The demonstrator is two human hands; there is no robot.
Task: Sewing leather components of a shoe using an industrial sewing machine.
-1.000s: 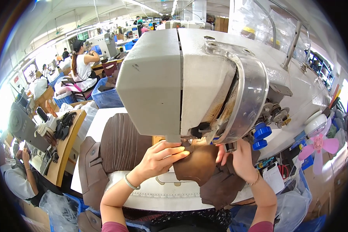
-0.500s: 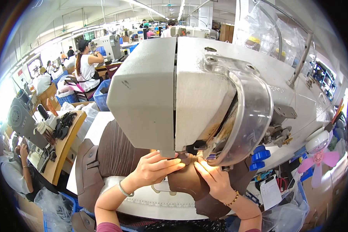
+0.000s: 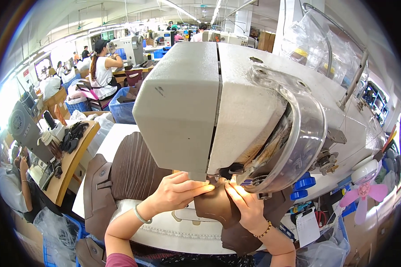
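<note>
A white sewing machine head (image 3: 178, 111) rises in front of me and hides the needle. Under it lies a brown leather piece (image 3: 216, 207) with a curved lower edge. My left hand (image 3: 178, 192) pinches the piece's upper left edge, fingertips pressed together close to the stitching spot. From the right, my right hand (image 3: 248, 207) grips the same leather, its fingers together and reaching up beside the needle area. The right fingertips are partly hidden by the machine. More brown leather extends beneath and beyond my right hand.
At left on the white table lie a stack of brown pieces (image 3: 136, 164) and a brown leather panel (image 3: 97, 193) with a round fitting. Right are blue knobs (image 3: 303, 186), a pink fan (image 3: 363, 191) and red-handled scissors (image 3: 321, 218). Other people work at machines behind and at left.
The whole view has shifted slightly, with the machine now further right in the picture. Both hands keep their hold on the leather, almost unmoved.
</note>
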